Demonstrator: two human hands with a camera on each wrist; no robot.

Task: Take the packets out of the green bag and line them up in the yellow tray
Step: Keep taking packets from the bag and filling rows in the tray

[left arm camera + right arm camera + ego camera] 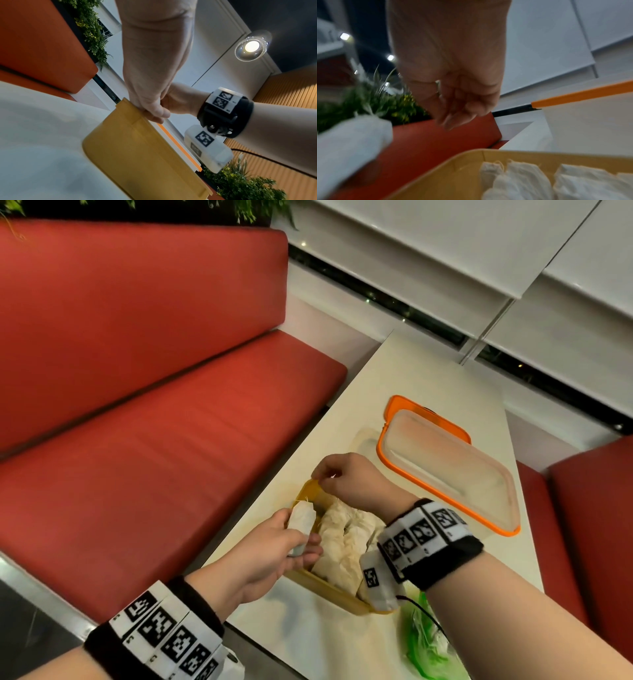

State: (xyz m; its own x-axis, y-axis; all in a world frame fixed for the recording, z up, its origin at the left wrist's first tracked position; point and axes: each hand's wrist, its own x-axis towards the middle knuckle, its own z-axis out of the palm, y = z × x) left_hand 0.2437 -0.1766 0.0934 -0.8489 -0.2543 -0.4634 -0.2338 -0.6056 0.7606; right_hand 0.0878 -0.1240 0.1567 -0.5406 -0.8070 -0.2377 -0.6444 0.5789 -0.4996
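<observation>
My left hand [291, 542] grips a white packet [301, 517] over the near-left edge of the yellow tray [310, 491]. In the right wrist view that packet [351, 142] is a blur at the left. Several white packets [346, 539] lie side by side in the tray [453, 166]. My right hand [334, 475] hovers over the tray's far corner with its fingers curled, and nothing shows between them [457, 112]. The green bag [428, 645] lies crumpled on the table under my right forearm. In the left wrist view my left hand [150, 112] is at the rim of the tray [137, 155].
A clear box with an orange rim [445, 467] lies on the white table [428, 371] just beyond the tray. A red bench [154, 405] runs along the table's left side, and another red seat [596, 508] stands at the right. A black cable [421, 611] crosses the green bag.
</observation>
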